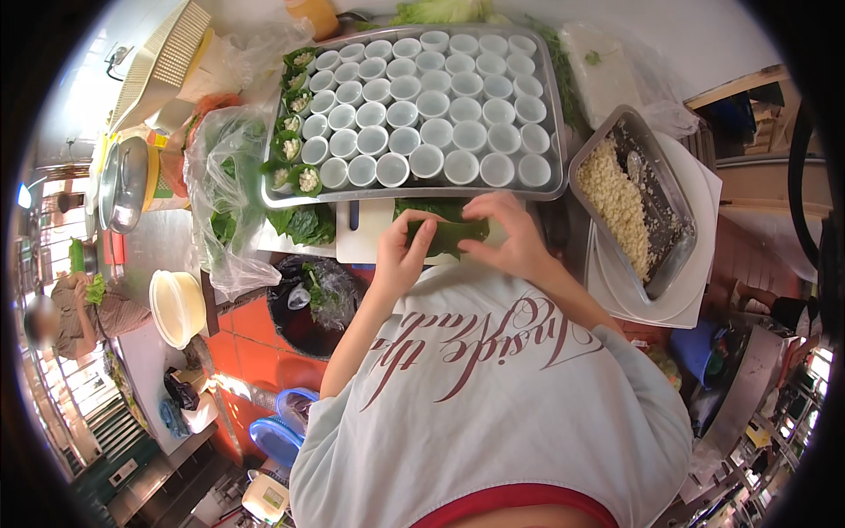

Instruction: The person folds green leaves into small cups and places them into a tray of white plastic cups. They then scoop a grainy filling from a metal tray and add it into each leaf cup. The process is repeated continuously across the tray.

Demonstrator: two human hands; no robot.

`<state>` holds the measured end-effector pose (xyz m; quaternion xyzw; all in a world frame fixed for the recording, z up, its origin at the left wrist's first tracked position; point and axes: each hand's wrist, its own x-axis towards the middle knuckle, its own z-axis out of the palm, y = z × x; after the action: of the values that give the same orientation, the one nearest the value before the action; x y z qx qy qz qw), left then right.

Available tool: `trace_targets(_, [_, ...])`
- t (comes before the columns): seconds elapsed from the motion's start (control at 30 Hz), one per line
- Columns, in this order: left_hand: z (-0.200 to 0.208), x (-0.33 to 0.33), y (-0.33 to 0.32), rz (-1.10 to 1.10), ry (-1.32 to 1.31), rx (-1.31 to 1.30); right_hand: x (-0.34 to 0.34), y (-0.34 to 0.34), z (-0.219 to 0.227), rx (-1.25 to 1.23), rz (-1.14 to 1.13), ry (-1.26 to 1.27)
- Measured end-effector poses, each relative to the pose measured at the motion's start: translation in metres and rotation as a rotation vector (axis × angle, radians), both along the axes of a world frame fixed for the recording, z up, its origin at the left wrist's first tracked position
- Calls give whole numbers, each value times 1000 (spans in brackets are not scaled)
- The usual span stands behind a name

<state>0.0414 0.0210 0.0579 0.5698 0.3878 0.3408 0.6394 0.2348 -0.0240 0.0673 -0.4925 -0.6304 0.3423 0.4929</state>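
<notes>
Left hand [407, 253], right hand [509, 234] pinch opposite ends of green leaf [452, 235], near metal tray [361, 196] of white cups [427, 162]; steel pan [679, 234] at right.

A dark green leaf [447, 236], broad and slightly curved, spans the gap between the hands [513, 231], held at its left and right ends.

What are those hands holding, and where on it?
A leaf: the left hand pinches its left end, the right hand its right end.
</notes>
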Motion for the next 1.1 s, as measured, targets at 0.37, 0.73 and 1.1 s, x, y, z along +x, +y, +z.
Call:
trace_targets(0.37, [17,31,4,220,-439,-545,2,2,4,-510,-186,784])
trace_targets(0.73, [27,47,-2,-70,348,446,19,-1,6,55,-99,-240])
trace_targets(1.1, [41,66,10,-346,427,468,39,-10,30,-444,15,-60])
